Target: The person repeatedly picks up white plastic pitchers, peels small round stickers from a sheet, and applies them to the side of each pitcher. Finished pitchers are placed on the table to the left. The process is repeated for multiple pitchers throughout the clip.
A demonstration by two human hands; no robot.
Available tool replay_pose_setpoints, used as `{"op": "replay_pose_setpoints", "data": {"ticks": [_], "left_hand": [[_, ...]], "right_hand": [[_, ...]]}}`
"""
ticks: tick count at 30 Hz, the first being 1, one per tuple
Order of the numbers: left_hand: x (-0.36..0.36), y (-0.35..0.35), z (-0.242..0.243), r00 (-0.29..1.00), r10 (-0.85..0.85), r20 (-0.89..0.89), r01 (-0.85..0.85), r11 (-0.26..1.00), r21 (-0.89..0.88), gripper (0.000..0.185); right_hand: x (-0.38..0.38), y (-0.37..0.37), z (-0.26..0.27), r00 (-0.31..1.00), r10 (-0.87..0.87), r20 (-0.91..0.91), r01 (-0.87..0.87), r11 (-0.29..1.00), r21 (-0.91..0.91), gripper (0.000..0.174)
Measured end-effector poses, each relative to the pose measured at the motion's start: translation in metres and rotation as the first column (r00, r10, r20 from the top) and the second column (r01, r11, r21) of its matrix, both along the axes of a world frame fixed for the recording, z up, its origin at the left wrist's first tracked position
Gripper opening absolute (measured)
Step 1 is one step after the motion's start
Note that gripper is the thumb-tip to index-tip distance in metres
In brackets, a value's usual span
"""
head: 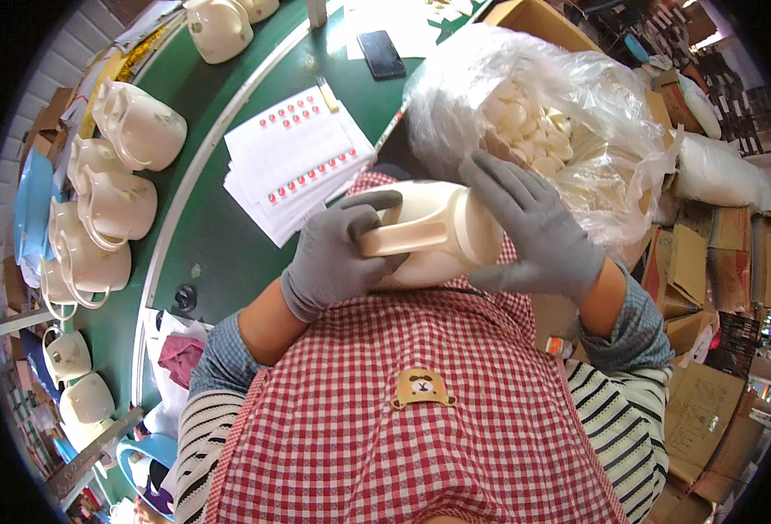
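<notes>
A cream plastic jug [418, 262] lies on its side before my checked apron, its handle facing up. My left hand [346, 252], in a grey glove, is closed around the handle. At the jug's right end, my gloved right hand [533, 229] rests with fingers spread against or close beside the pale rounded end; firm contact cannot be told. Just beyond my right hand, a clear plastic bag [451, 98] holds many cream discs or lids [546, 137]. Sheets of small red stickers [300, 154] lie on the green table beyond my left hand.
Several cream jugs with printed motifs [153, 131] line the green conveyor on the left, beyond a pale metal rail [182, 190]. A black phone [381, 55] lies at the far side. Cardboard boxes [706, 412] are stacked at right. A pink cloth [182, 360] lies near my left elbow.
</notes>
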State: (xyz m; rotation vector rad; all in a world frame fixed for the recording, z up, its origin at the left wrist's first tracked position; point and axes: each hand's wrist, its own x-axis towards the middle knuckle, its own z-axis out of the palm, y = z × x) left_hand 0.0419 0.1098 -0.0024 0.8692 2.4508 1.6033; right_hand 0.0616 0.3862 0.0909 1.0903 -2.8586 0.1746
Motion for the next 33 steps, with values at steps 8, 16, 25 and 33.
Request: {"op": "replay_pose_setpoints", "data": {"ticks": [8,16,25,33], "left_hand": [[0.003,0.001,0.002,0.999,0.04,-0.018,-0.039,0.999,0.03,0.031],[0.007,0.006,0.01,0.997,0.05,0.064,-0.049,0.999,-0.017,0.03],[0.015,0.017,0.009,0.996,0.047,-0.071,-0.053,0.995,-0.082,0.028],[-0.002,0.006,0.012,0.997,-0.059,0.046,0.06,0.998,-0.018,0.032]], "right_hand": [[0.001,0.005,-0.01,0.949,-0.267,0.167,0.266,0.964,0.026,0.075],[0.0,-0.005,-0.007,0.826,-0.395,0.402,0.404,0.912,0.067,0.095],[0.004,0.004,-0.02,0.882,-0.293,0.369,0.33,0.943,-0.04,0.087],[-0.01,0.011,-0.048,0.979,0.198,-0.053,-0.205,0.937,-0.281,0.08]]}}
